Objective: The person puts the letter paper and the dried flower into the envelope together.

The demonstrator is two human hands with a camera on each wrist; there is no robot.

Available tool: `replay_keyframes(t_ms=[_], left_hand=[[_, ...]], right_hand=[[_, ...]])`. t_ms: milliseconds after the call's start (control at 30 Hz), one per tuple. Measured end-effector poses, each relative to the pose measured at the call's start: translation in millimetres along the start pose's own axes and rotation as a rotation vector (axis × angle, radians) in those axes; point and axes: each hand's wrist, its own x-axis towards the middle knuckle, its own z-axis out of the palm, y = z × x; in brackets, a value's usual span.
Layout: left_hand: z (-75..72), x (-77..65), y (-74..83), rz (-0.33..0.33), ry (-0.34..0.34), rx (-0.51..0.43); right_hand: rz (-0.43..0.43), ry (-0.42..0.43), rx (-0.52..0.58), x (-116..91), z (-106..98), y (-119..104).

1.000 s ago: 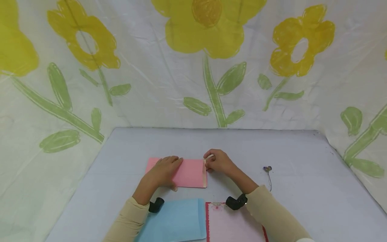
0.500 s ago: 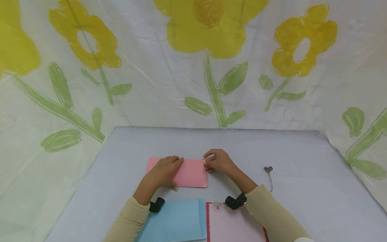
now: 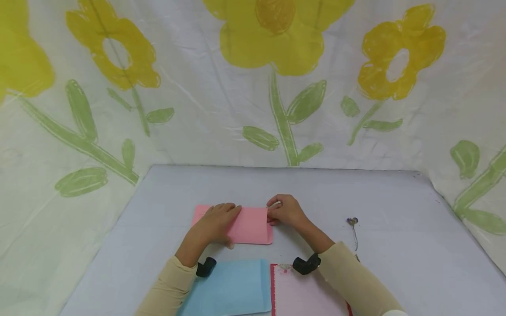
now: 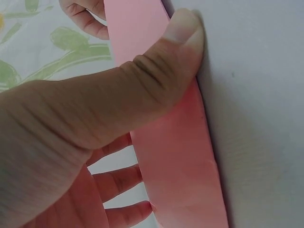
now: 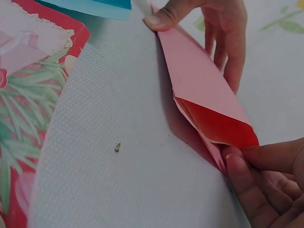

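Note:
A pink envelope (image 3: 251, 226) lies lengthwise on the table, its opening and flap toward the right. My left hand (image 3: 215, 221) lies across it, thumb at the near long edge and fingers at the far one, holding it between them. My right hand (image 3: 286, 210) is at the open end. In the right wrist view its curled fingers pinch at the flap, one fingertip at the mouth of the envelope. That mouth gapes, showing a red-looking inside (image 5: 223, 123) and a thin cream paper edge (image 5: 214, 140). How deep the paper sits is hidden.
Nearer me lies a larger light blue envelope (image 3: 225, 285), and beside it a pale pink sheet (image 3: 304, 289) with a red border. A dried flower (image 3: 352, 221) on a thin stem lies to the right. A tiny scrap (image 5: 117, 147) is on the table.
The cream strip that showed at the envelope's right end has slid left, out of sight in the head view. My right fingertips have shifted slightly into the opening; my left hand stays put.

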Motion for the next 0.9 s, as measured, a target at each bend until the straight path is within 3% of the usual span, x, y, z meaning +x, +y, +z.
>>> replay_keyframes(t_ms=[433,600,767,900], left_hand=[[2.1,3.0,-2.5,0.002,0.003,0.024],[2.6,2.5,-3.2,-0.003,-0.006,0.004],[2.6,0.4,-3.3,0.004,-0.002,-0.016],[3.1,-0.5,-5.2,0.022,0.019,0.001]], right_hand=[[0.003,0.011,0.017,1,4,1],[0.003,-0.025,0.042,-4,-3,1],[-0.063,-0.093,0.018,-19,-46,6],[-0.099,-0.087,-0.160,-37,-102,18]])
